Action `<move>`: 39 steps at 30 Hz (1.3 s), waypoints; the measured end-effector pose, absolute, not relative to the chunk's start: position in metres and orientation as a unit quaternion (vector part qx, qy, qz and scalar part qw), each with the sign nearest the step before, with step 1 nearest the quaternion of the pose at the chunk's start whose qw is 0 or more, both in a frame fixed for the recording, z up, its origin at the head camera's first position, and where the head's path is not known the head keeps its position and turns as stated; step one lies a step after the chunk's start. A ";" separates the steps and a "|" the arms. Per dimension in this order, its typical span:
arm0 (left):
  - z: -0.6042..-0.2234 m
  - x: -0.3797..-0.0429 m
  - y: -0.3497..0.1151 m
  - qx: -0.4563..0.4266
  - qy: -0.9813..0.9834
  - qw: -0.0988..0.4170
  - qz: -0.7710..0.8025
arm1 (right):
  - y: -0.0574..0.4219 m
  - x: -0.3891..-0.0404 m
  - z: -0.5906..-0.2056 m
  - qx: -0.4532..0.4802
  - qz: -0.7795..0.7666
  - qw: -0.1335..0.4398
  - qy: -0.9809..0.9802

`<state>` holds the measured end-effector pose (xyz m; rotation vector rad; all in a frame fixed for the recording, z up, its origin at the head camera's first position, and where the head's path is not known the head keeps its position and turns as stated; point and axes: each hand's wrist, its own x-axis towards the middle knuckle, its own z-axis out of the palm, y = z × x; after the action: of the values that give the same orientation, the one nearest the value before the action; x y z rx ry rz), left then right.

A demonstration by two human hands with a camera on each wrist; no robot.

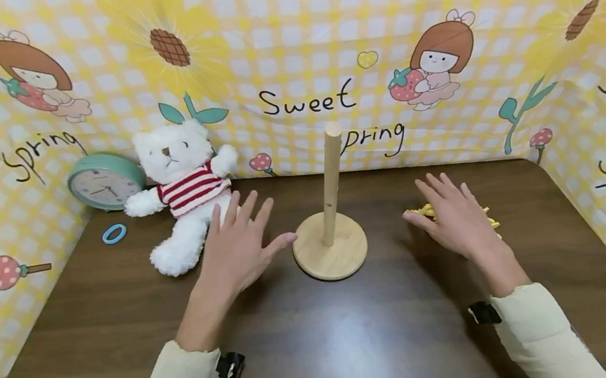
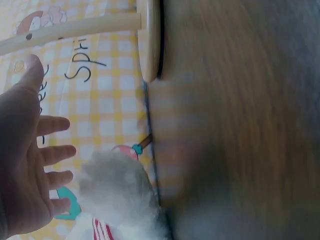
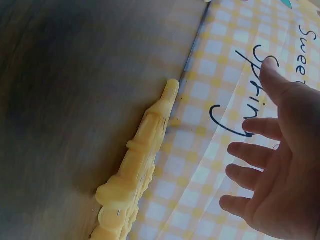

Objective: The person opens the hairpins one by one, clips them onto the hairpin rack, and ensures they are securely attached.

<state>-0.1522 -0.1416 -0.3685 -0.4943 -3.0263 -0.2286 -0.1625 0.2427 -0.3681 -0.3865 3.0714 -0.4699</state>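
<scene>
My left hand (image 1: 236, 249) hovers over the table with fingers spread, between a white teddy bear (image 1: 175, 247) in a red-striped shirt and a wooden stand (image 1: 320, 257). The stand is a round base with one upright rod (image 1: 332, 185). Its thumb tip overlaps the base's left edge in the head view. To the right, my right hand (image 1: 456, 220) is held above a yellow plastic piece (image 3: 135, 165), fingers extended and nothing in them. In the head view that hand covers most of the yellow piece; in the right wrist view it lies on the table, long and knobbly.
A round green clock (image 1: 106, 180) stands in the back left corner beside the bear. A light blue ring (image 1: 114, 233) lies in front of it. Yellow checked cloth (image 1: 284, 44) with printed figures walls the brown table (image 1: 323, 339) at the back and both sides.
</scene>
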 end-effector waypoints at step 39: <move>-0.402 -0.157 -0.118 -0.199 -0.878 -0.056 -0.432 | 0.318 -0.169 -0.379 -0.074 -0.273 0.020 0.959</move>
<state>-0.1570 -0.1178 -0.4024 -0.6487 -2.8594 -1.4084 -0.1693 0.3182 -0.3787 -0.2292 2.9755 -0.8473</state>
